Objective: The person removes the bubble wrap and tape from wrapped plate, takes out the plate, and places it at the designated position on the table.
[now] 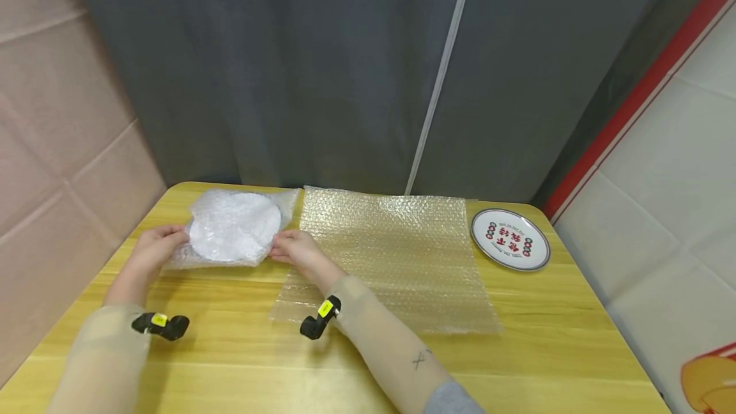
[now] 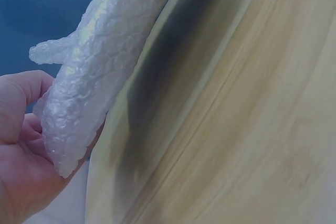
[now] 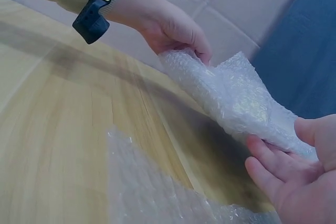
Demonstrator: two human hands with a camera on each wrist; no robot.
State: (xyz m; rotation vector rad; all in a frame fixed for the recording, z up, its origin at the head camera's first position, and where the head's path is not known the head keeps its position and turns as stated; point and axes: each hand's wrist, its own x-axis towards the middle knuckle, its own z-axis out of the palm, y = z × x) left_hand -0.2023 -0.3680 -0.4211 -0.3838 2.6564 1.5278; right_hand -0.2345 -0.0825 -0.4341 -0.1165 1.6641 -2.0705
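A plate in bubble wrap (image 1: pixel 236 227) is held up at the left of the table, its white round shape showing through the clear film. My left hand (image 1: pixel 156 249) grips its left edge, thumb above and fingers underneath. At the opposite edge my right hand (image 1: pixel 300 253) holds it, with fingers under the wrap in the right wrist view. The wrapped bundle (image 3: pixel 236 95) is tilted above the wood there, and its shadow falls below. A loose flap of wrap (image 2: pixel 52 51) sticks out near my left thumb.
A flat sheet of bubble wrap (image 1: pixel 397 260) covers the middle of the wooden table (image 1: pixel 241 363), partly under my right forearm. To its right lies a white plate (image 1: pixel 510 239) with red characters and a dark rim. A grey curtain (image 1: pixel 287 69) hangs behind the table.
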